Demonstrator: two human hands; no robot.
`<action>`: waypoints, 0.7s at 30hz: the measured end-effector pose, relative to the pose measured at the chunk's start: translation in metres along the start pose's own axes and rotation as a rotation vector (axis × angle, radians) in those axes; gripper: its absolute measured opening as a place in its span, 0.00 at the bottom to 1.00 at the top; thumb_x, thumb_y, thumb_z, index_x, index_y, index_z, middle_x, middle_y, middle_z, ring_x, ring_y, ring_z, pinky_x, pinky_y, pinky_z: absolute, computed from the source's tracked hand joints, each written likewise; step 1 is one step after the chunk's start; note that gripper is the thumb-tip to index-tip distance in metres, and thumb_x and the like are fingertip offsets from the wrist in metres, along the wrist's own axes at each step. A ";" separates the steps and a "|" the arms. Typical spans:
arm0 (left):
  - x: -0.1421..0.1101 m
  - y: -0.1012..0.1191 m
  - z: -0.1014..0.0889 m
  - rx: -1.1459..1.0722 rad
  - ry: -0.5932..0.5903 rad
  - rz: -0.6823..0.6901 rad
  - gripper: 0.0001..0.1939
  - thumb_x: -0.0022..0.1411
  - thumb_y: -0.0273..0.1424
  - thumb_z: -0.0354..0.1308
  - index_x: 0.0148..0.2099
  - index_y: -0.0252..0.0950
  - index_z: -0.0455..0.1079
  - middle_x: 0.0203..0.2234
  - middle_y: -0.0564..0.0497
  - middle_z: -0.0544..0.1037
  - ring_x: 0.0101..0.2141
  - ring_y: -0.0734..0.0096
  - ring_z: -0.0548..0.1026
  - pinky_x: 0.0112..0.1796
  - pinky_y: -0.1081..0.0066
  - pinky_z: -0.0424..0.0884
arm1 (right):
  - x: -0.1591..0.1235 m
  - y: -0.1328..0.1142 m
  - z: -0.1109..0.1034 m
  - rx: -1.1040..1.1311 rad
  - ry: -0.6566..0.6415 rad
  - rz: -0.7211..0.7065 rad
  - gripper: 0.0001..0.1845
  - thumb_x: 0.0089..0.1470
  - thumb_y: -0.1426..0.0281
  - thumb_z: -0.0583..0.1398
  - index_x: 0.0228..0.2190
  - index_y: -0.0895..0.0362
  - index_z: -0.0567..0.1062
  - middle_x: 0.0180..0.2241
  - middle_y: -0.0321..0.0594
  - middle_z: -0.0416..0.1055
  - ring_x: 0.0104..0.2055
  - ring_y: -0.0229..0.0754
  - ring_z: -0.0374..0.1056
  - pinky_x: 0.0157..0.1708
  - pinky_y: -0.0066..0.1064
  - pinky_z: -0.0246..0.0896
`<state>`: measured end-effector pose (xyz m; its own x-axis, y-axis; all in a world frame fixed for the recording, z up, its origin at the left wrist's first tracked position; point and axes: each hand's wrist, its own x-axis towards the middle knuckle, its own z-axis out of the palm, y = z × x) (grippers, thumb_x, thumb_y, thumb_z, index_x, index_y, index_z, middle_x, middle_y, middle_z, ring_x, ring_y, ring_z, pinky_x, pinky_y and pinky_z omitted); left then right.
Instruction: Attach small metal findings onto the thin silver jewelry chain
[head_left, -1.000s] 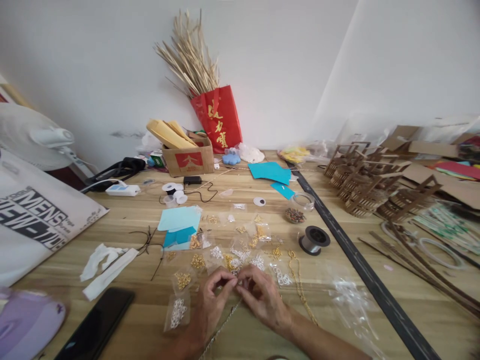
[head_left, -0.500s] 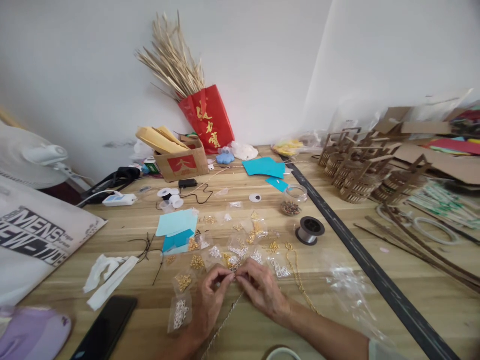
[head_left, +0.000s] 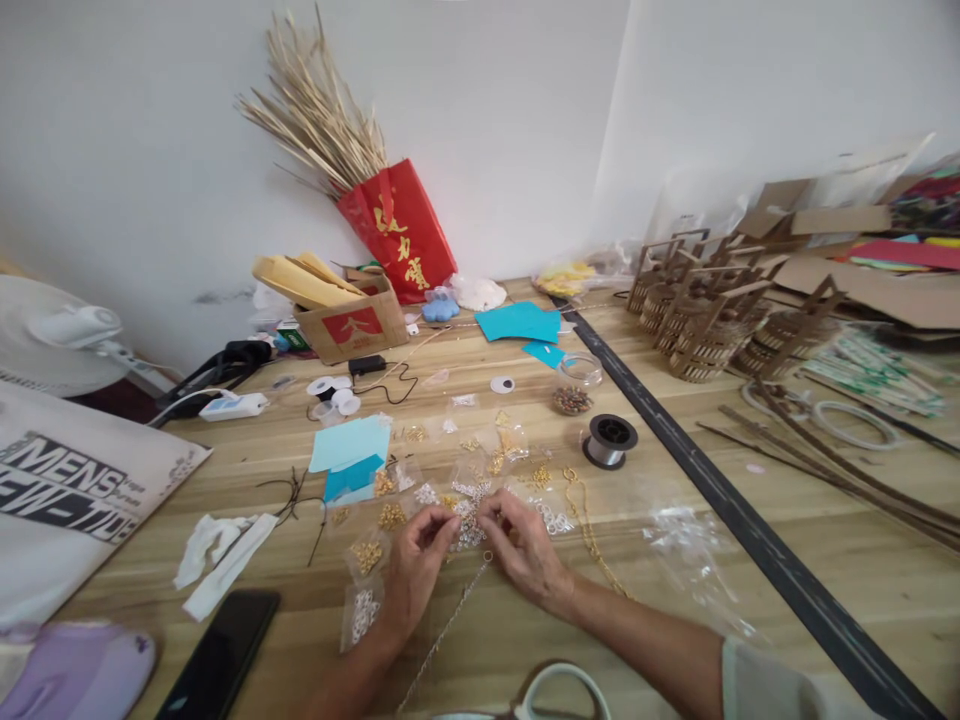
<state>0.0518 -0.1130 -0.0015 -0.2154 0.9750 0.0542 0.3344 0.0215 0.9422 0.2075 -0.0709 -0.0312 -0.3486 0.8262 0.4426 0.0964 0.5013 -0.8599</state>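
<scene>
The wooden table [head_left: 847, 580] carries all of this, and the red bag [head_left: 397, 235] stands at its back, beyond and left of the wire spool [head_left: 610, 441], well outside the fingers' reach. The brown baskets [head_left: 709, 325] sit beyond and right of the spool, likewise no hindrance. Left of it and nearer the person, the right hand [head_left: 529, 565] is partly closed, fingertips over the bead pile; farther left, the left hand [head_left: 416, 565] has thumb and forefinger pinched together, though I cannot tell whether either holds anything. Both forearms would do best kept low and quiet, letting only the fingertips work. The dark phone [head_left: 221, 655] lies far to the spool's left, nearer the person, and a pale looped handle [head_left: 564, 670] pokes in on the near side, close enough to catch a wrist. The gold chain [head_left: 592, 545], just nearer than the spool, could snag on the right forearm. The thin chain [head_left: 450, 630] lies left of and nearer than the spool, ending in a small ring [head_left: 488, 556] below the right fingertips; steadying that end should help. The loose beads [head_left: 470, 530], left of the spool, probably scatter easily, so a light pinch suits them.
</scene>
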 end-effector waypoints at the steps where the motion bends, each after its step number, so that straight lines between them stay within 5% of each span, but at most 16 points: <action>1: 0.002 0.002 0.000 0.008 -0.010 -0.005 0.12 0.56 0.38 0.58 0.28 0.33 0.71 0.22 0.52 0.74 0.26 0.70 0.71 0.29 0.74 0.67 | 0.001 0.000 0.000 0.026 0.028 0.025 0.09 0.61 0.69 0.53 0.29 0.56 0.69 0.26 0.36 0.65 0.27 0.37 0.61 0.26 0.28 0.56; 9: 0.029 0.004 0.004 0.404 -0.161 0.284 0.06 0.57 0.28 0.57 0.29 0.35 0.73 0.26 0.49 0.77 0.30 0.65 0.74 0.35 0.69 0.68 | 0.009 0.008 0.000 0.179 0.246 0.211 0.14 0.59 0.60 0.54 0.28 0.57 0.67 0.25 0.35 0.63 0.28 0.38 0.59 0.26 0.28 0.54; 14: 0.048 -0.003 0.010 0.705 -0.245 0.429 0.09 0.62 0.27 0.54 0.31 0.36 0.74 0.29 0.47 0.77 0.35 0.61 0.73 0.37 0.66 0.66 | 0.012 0.013 -0.001 0.212 0.265 0.228 0.16 0.59 0.57 0.55 0.26 0.56 0.66 0.23 0.33 0.60 0.26 0.37 0.56 0.26 0.28 0.53; 21: 0.059 -0.006 0.015 0.822 -0.285 0.599 0.17 0.68 0.29 0.47 0.29 0.35 0.72 0.26 0.48 0.74 0.32 0.64 0.70 0.36 0.66 0.64 | 0.012 0.014 0.000 0.222 0.260 0.237 0.17 0.58 0.56 0.56 0.26 0.56 0.66 0.23 0.33 0.60 0.27 0.37 0.56 0.27 0.28 0.53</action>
<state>0.0506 -0.0525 -0.0089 0.3784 0.8894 0.2565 0.8565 -0.4415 0.2675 0.2051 -0.0543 -0.0380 -0.0910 0.9638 0.2506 -0.0672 0.2452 -0.9671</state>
